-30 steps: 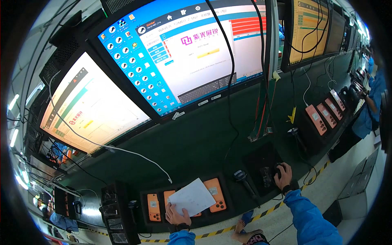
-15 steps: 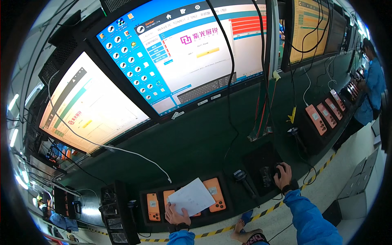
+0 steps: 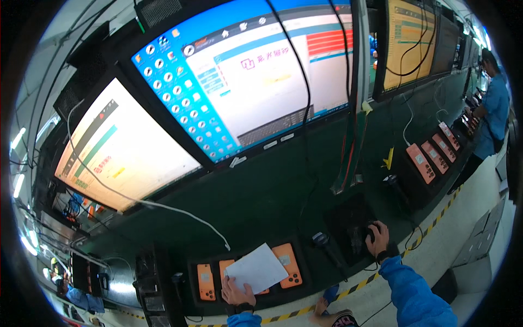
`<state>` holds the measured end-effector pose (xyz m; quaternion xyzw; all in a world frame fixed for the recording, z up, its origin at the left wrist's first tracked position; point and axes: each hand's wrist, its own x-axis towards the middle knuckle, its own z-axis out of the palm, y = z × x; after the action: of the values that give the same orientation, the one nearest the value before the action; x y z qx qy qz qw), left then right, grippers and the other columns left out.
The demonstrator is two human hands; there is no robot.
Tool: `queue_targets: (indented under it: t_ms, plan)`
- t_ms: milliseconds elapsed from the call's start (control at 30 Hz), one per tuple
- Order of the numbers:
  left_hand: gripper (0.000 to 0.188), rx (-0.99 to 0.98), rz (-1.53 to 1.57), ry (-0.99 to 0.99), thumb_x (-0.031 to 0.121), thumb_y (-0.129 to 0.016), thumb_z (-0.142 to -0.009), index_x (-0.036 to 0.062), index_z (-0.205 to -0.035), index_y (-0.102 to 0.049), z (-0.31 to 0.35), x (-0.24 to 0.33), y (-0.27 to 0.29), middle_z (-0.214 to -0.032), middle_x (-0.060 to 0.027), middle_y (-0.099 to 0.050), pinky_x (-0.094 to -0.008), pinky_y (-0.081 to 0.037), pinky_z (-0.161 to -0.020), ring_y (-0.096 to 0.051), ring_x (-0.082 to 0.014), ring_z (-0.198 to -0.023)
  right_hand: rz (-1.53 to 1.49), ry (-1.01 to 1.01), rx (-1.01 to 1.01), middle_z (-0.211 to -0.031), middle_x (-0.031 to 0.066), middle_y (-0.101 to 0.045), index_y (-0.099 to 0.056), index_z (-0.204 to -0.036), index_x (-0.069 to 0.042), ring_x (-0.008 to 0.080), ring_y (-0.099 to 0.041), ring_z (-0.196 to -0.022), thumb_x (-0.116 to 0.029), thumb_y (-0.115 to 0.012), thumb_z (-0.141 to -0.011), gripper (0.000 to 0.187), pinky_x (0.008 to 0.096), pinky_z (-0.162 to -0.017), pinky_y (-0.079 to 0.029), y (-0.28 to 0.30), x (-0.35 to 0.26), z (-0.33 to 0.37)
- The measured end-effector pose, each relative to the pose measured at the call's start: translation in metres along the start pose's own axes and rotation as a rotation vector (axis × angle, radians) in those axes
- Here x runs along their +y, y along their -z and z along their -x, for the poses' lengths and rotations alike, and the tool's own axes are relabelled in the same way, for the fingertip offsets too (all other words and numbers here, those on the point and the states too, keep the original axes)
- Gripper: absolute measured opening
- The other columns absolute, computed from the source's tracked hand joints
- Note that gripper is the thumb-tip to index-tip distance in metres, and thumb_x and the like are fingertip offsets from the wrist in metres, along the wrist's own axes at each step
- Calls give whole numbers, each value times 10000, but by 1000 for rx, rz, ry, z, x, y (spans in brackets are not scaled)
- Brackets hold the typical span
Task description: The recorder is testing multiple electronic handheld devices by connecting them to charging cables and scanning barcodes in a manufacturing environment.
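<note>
My left hand (image 3: pixel 238 292) grips the lower left corner of a white sheet of paper (image 3: pixel 257 268), its thumb lying on top. The sheet lies tilted over orange phones in a black tray (image 3: pixel 193 280), hiding most of the middle ones. Left of it an orange phone (image 3: pixel 206 282) shows whole; a larger orange phone (image 3: pixel 287 265) with a camera block sticks out on the right. My right hand (image 3: pixel 378 240) is wrapped over a black computer mouse (image 3: pixel 372 226) on a dark mat (image 3: pixel 339 218), mostly hidden under the fingers.
A handheld scanner (image 3: pixel 326 246) stands between tray and mat; a second scanner (image 3: pixel 393 184) sits farther right. More orange phones (image 3: pixel 421 163) line the right bench. A large monitor (image 3: pixel 261 82) and a tilted monitor (image 3: pixel 125 147) stand behind. A white cable (image 3: pixel 185 208) hangs across. A co-worker (image 3: pixel 493 114) stands far right.
The view has shifted slightly, and the screens look more blurred. Both hands keep their places, the left on the paper and the right on the mouse.
</note>
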<state>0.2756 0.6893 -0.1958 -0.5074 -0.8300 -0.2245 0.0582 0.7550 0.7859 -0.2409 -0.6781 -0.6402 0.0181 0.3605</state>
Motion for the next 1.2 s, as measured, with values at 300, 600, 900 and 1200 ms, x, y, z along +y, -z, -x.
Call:
queue_targets:
  t_ms: [300, 600, 900, 1200]
  plan:
    - [633, -122, -90, 13, 397, -572, -815, 74, -1337, -418, 9, -16, -4, -1417, -128, -360, -469, -236, -1058, -330, -342, -1282, 3, 19, -25, -1223, 167, -472, -553, -1109, -86, 384, -448, -1111, -112, -626, -748, 369, 482, -944, -373, 10, -6, 3]
    - [642, -127, -118, -11, 413, -539, -829, 74, -1356, -402, 10, -23, -16, -1412, -142, -373, -469, -237, -1049, -340, -320, -1286, -32, 6, -45, -1284, 186, -444, -536, -1149, -86, 393, -422, -1168, -94, -615, -733, 423, 479, -983, -358, 11, -4, 4]
    - [632, -47, -82, -25, 395, -584, -796, 76, -1322, -438, 11, -25, -20, -1398, -151, -377, -481, -257, -1034, -352, -349, -1259, -32, 35, -24, -1264, 186, -467, -562, -1134, -93, 391, -447, -1137, -94, -621, -724, 415, 478, -963, -368, 9, -5, 3]
    - [646, -47, -30, -95, 380, -596, -785, 79, -1327, -415, 12, -29, -17, -1382, -170, -386, -484, -273, -1026, -347, -345, -1269, -43, -1, -62, -1267, 188, -460, -560, -1131, -88, 380, -447, -1134, -97, -623, -724, 412, 475, -960, -368, 18, -14, 1]
